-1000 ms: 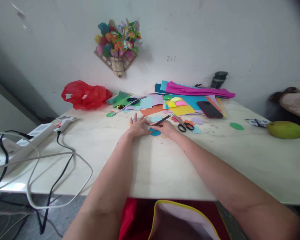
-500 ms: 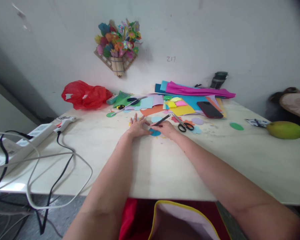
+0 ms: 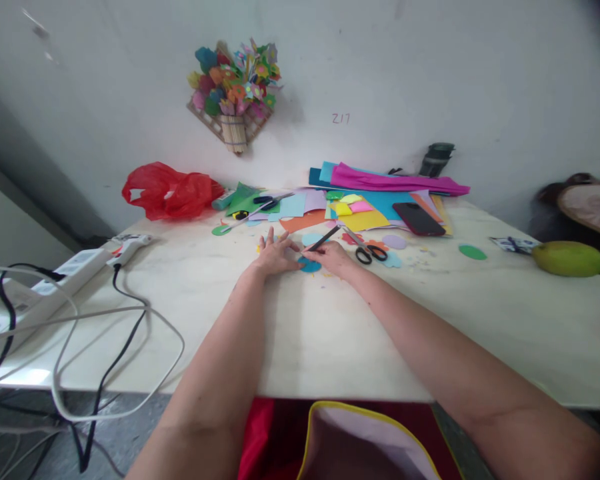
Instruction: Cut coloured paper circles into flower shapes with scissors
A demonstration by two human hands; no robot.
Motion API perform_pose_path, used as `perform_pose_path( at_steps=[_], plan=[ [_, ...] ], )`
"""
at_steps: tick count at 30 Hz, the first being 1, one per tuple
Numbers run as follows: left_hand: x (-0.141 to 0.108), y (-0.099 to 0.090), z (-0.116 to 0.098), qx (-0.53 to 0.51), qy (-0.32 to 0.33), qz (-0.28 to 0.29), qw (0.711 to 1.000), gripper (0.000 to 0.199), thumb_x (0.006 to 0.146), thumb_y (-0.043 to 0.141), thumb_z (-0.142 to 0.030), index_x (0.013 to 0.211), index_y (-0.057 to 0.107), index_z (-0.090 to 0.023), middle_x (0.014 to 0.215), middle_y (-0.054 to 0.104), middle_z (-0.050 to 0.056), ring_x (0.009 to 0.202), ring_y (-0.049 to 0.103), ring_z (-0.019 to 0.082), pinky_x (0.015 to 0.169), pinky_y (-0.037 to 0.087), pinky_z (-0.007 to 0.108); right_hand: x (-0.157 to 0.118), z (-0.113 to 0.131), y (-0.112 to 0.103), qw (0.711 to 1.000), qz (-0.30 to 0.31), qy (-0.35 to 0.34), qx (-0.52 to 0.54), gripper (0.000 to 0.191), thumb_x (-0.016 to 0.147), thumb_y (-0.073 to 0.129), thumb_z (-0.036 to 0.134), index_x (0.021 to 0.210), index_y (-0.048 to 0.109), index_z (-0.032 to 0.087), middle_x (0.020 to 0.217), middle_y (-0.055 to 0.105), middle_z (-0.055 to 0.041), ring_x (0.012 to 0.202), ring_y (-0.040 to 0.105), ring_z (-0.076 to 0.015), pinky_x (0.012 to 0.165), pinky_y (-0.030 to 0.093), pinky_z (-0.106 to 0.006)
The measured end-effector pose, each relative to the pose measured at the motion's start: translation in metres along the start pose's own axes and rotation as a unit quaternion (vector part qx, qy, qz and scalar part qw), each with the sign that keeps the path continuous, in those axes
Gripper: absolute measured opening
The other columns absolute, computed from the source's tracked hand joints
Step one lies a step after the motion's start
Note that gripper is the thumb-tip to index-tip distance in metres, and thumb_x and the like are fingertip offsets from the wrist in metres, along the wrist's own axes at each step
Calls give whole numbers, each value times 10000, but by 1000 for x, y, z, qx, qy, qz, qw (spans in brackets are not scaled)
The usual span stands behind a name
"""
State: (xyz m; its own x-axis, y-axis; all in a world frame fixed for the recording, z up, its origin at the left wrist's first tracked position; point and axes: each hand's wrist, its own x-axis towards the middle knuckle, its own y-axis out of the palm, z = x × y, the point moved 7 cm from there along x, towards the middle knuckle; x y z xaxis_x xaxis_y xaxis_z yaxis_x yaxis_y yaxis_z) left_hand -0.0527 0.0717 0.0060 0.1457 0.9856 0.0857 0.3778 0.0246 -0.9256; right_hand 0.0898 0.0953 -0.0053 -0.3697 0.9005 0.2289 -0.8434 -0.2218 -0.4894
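My left hand (image 3: 277,255) lies flat with its fingers spread, its thumb side on the edge of a blue paper disc (image 3: 310,266). In my right hand (image 3: 331,256) is a dark pencil (image 3: 326,237), held in a writing grip with its lower end over the disc. Fingers partly cover the disc and hide the exact point of contact. Just beyond lies a pale blue cut-out (image 3: 313,238). Black-handled scissors (image 3: 370,253) rest right of my right hand, over a red flower cut-out (image 3: 353,238) and beside a light blue flower cut-out (image 3: 393,259).
Behind are stacked coloured sheets (image 3: 365,219), a phone (image 3: 418,219), a second pair of scissors (image 3: 270,201) and a red plastic bag (image 3: 170,192). A power strip (image 3: 75,270) with loose cables lies left. At right are a green oval (image 3: 473,252) and a mango-like object (image 3: 569,259).
The pencil is tilted slightly more upright, with a small shift of my right fingers. My left hand stays on the blue disc. The whole view has shifted very slightly.
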Motion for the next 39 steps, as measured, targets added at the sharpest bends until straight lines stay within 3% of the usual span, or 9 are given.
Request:
perform_pose_path(
  at_steps=[9, 16, 22, 29, 34, 39],
  plan=[
    [0, 0, 1, -1, 2, 2, 1000, 520, 574, 660, -560, 1022, 603, -302, 1491, 255, -13, 1377, -85, 330, 1072, -48, 566, 1, 1, -3, 1000, -4, -1, 4, 273, 718, 635, 385, 824, 719, 149, 692, 692, -54, 670, 637, -168, 595, 466, -249],
    [-2, -1, -2, -1, 2, 0, 1000, 482, 596, 649, -538, 1011, 613, -296, 1487, 265, -8, 1380, -66, 331, 1072, -42, 575, -2, 3, -8, 997, -23, -18, 75, 281, 723, 601, 409, 721, 668, 136, 609, 639, -29, 566, 575, -124, 549, 454, -228],
    [0, -9, 2, -30, -18, -53, 998, 295, 728, 542, -486, 949, 636, -315, 1474, 280, -71, 1392, -50, 280, 1087, -24, 558, -3, -1, -8, 986, -34, 10, 160, 241, 735, 603, 365, 771, 638, 129, 589, 618, -21, 532, 555, -112, 543, 473, -234],
    [-1, -13, 6, 10, -7, -76, 997, 331, 656, 631, -451, 947, 640, -291, 1493, 240, -42, 1382, -94, 306, 1078, -39, 575, -6, 0, -22, 990, -64, -7, 127, 211, 725, 611, 337, 752, 646, 131, 628, 650, -34, 575, 585, -117, 589, 480, -237],
    [-3, -15, 10, 16, -32, -81, 996, 369, 643, 639, -477, 969, 634, -304, 1491, 244, -50, 1380, -109, 299, 1085, -38, 565, -13, 12, -20, 985, -16, -17, 169, 96, 667, 619, 227, 708, 615, 140, 588, 629, -4, 576, 599, -129, 574, 482, -243],
    [-4, -15, 12, 5, -39, -77, 996, 450, 613, 664, -509, 1009, 618, -300, 1500, 224, -18, 1378, -118, 304, 1080, -36, 570, -16, 15, -13, 989, 35, -12, 141, 131, 627, 649, 247, 700, 630, 141, 619, 628, -3, 613, 592, -136, 604, 459, -252]
  ],
)
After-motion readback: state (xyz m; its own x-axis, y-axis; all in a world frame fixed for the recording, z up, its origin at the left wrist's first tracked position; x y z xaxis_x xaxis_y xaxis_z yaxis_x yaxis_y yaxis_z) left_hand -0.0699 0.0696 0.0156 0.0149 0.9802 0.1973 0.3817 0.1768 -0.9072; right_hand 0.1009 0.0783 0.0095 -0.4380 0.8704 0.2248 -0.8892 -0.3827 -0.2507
